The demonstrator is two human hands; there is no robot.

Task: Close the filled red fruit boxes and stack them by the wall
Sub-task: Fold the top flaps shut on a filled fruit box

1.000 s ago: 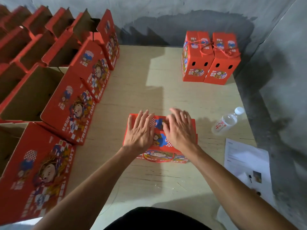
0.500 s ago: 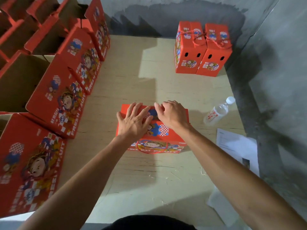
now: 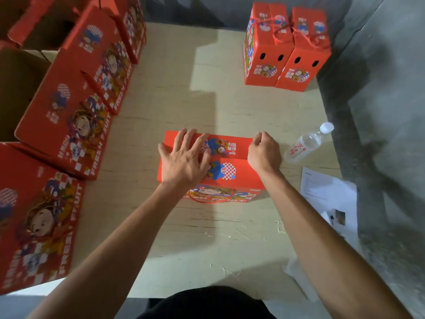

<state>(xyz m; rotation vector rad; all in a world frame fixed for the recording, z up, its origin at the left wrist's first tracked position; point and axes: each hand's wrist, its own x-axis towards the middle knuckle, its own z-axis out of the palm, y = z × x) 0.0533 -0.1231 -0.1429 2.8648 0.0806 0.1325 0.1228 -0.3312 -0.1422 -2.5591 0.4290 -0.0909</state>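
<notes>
Head view, red box (image 3: 239, 174) mid-table (image 3: 184, 238), left hand (image 3: 184, 161) spread flat on its lid, right hand (image 3: 264, 151) curled, pinching the lid's right edge, two closed boxes (image 3: 285, 49) by the wall, bottle (image 3: 305, 145) just right.

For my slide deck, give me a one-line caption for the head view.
Left hand pressing the red box lid flat, right hand gripping its edge.

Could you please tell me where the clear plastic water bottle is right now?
In the head view, the clear plastic water bottle with a white cap lies on its side on the wooden table, just right of the right hand, above the white paper sheet.
</notes>
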